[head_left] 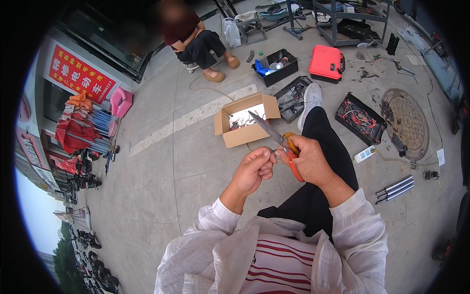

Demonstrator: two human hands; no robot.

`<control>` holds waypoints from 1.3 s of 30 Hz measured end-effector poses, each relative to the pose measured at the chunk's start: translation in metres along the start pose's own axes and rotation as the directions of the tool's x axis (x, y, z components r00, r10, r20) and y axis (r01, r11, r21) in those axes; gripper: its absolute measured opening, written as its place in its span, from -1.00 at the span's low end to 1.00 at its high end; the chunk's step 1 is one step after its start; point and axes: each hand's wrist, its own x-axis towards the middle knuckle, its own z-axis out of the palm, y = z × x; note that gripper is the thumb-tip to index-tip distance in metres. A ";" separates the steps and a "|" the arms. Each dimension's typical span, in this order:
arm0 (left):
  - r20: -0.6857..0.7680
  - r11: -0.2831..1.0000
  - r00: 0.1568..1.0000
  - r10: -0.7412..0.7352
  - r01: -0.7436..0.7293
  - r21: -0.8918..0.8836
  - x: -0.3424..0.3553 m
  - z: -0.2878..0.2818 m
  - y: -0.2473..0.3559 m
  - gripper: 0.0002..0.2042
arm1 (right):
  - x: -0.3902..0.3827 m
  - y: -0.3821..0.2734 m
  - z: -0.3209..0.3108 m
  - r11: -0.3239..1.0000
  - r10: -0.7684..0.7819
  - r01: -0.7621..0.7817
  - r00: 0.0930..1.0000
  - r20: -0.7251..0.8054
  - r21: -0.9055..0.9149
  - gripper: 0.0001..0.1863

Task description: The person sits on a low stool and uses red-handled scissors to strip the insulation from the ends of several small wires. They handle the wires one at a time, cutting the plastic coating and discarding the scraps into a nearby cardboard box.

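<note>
My right hand (306, 159) grips large scissors (268, 128) with red and yellow-orange handles, their long blades pointing up and left over a cardboard box. My left hand (254, 169) pinches a thin dark wire (272, 151) close beside the scissors' pivot; whether the blades touch the wire is hard to tell. The open cardboard box (241, 137) on the pavement holds tangled small parts and wires on something white. My legs (333, 171) in dark trousers stretch out to the right of the box.
Black trays with bottles (276, 66), tools (289, 95) and wires (357, 117), a red case (326, 62), a power strip (364, 153), metal tubes (394, 188) and a manhole cover (406, 117) surround me. A seated person (205, 51) is ahead; folded umbrellas (81, 130) stand left.
</note>
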 end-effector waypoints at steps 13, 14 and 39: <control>0.031 0.983 0.989 0.145 -0.147 0.109 0.006 0.005 0.010 -0.80 | 0.005 -0.011 -0.005 0.935 0.096 -0.128 0.989 0.111 0.332 -0.86; 0.023 0.975 0.988 0.151 -0.153 0.163 0.006 0.006 0.005 -0.80 | 0.000 -0.009 -0.006 0.928 0.131 -0.156 0.987 0.095 0.337 -0.86; -0.144 0.914 0.906 0.399 -0.379 0.146 0.023 -0.007 0.010 -0.86 | 0.003 -0.003 -0.009 0.826 -0.223 0.137 0.970 -0.094 -0.546 -0.40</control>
